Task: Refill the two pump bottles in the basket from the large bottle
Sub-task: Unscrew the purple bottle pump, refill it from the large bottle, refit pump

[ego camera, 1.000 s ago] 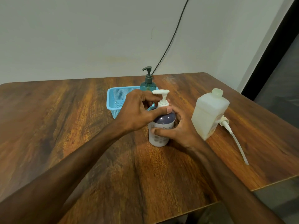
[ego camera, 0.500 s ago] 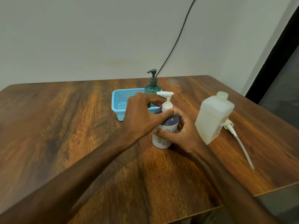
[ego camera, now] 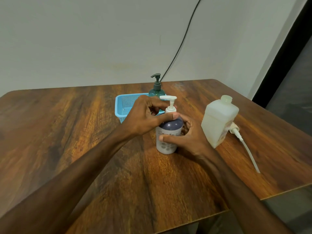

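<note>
A white pump bottle (ego camera: 166, 142) with a dark purple shoulder stands on the wooden table (ego camera: 84, 132) in front of the blue basket (ego camera: 124, 105). My left hand (ego camera: 145, 115) grips the white pump collar at its neck. My right hand (ego camera: 187, 137) holds the bottle's body from the right side. A teal pump bottle (ego camera: 156, 91) with a dark pump stands in the basket's far right corner. The large translucent white bottle (ego camera: 218, 122) stands uncapped to the right.
A loose white pump with a long tube (ego camera: 244, 146) lies on the table behind and to the right of the large bottle. A black cable (ego camera: 182, 41) runs down the wall behind the basket. The table's edge (ego camera: 287, 191) runs near on the right.
Both hands stay on the white pump bottle; my left fingers have shifted slightly round the pump collar. The view has tilted a little.
</note>
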